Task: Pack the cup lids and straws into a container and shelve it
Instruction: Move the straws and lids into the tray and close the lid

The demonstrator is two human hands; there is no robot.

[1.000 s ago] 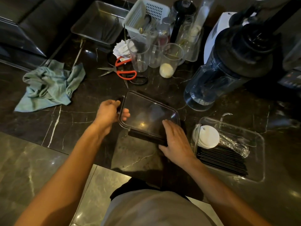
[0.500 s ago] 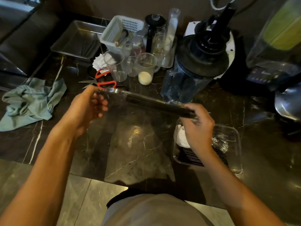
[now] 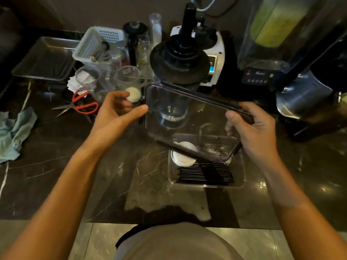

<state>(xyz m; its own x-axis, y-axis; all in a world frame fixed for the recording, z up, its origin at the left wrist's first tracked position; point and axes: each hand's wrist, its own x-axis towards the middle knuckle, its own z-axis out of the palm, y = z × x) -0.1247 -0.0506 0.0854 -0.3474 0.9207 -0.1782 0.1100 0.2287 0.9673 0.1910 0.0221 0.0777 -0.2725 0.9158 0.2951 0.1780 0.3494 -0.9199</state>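
A rumpled pale-blue cloth [image 3: 14,132] lies at the far left edge of the dark marble counter [image 3: 56,175]. Farther back, a shallow metal tray [image 3: 45,61] sits beside a white perforated basket [image 3: 97,45]. Red-handled scissors [image 3: 80,106] rest just in front of a cluster of clear measuring cups [image 3: 109,81], one holding something white at its bottom.

The person's left hand [image 3: 114,117] is loosely curled and half open, its thumb tip touching the left edge of a clear container lid [image 3: 195,121]; its fingers close on nothing. The lid, dark-rimmed and transparent, is held tilted in the air, its far edge raised and its near right corner dipping toward the open clear container [image 3: 242,173] on the counter below. Through the lid a blender jug [image 3: 178,72] with a black top is visible behind.

Inside the container, white cup lids [image 3: 183,159] lie at the left end, black straws [image 3: 206,175] are laid flat along the near side, and something in crinkled clear wrap sits at the far right, partly hidden by the lid.

The right hand [image 3: 251,128] grips the lid's right edge, fingers wrapped over the rim and thumb pressed beneath. At the far right stand a blender base [image 3: 257,76] under a clear enclosure and a metal jug [image 3: 300,98].
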